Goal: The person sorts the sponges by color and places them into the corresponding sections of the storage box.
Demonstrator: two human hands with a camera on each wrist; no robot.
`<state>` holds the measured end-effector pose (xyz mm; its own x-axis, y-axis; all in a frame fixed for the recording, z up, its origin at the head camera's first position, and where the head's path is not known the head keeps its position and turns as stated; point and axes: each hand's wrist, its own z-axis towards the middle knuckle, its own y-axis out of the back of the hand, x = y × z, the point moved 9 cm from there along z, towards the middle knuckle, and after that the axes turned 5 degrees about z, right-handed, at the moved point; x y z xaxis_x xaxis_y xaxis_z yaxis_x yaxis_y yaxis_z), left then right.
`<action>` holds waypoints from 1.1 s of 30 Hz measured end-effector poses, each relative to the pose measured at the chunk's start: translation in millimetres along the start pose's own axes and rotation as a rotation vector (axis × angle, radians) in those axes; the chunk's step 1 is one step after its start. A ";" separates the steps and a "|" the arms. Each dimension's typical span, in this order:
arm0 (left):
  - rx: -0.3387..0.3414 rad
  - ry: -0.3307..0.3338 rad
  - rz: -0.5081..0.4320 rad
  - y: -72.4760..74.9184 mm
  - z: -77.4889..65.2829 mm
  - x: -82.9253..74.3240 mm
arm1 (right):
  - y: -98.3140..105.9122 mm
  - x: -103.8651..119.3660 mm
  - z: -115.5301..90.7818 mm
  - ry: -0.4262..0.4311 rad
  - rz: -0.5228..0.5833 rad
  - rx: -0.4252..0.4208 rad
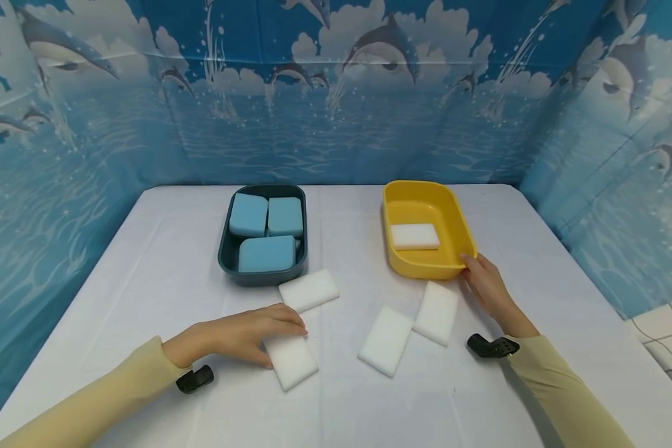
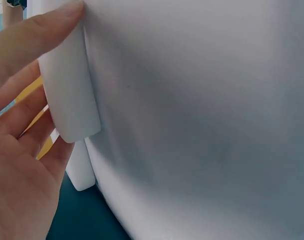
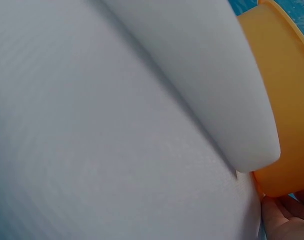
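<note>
My left hand (image 1: 252, 333) reaches over a white sponge block (image 1: 292, 364) on the table. In the left wrist view the thumb lies along one side of this block (image 2: 69, 95) and the fingers along the other, gripping it. Just beyond, a second white block (image 1: 309, 290) lies against the front of the dark teal tray (image 1: 263, 278). My right hand (image 1: 487, 286) holds the near right corner of a yellow tray (image 1: 450, 218), its thumb at the rim. One white block (image 1: 415, 236) lies inside that tray. The right fingers under the corner are mostly hidden.
Two more white blocks, one (image 1: 386, 341) nearer and one (image 1: 437, 312) by the yellow tray, lie between the hands. Several blue sponges (image 1: 267, 254) fill the teal tray. A dolphin-print curtain (image 1: 336, 124) stands behind the white-covered table (image 1: 347, 410).
</note>
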<state>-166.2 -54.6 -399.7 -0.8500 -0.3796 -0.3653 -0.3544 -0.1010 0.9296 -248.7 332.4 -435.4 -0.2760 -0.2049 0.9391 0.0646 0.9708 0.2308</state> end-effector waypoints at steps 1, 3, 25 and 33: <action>-0.005 -0.014 0.011 -0.3 0.9 -0.7 | 0.5 -0.1 0.2 0.001 -0.001 -0.002; -0.008 -0.022 0.023 -1.1 2.1 -0.3 | 1.2 -0.2 0.3 0.002 0.003 -0.004; -0.016 0.067 -0.006 -2.6 -4.8 -3.7 | -3.0 0.8 0.4 0.013 0.027 0.016; -0.061 0.100 0.017 5.7 -1.8 -7.8 | -2.3 -0.4 1.4 0.011 0.019 0.005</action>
<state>-160.8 -53.9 -391.5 -0.8114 -0.4716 -0.3452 -0.3131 -0.1480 0.9381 -250.1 330.4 -436.6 -0.2638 -0.1877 0.9461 0.0648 0.9752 0.2115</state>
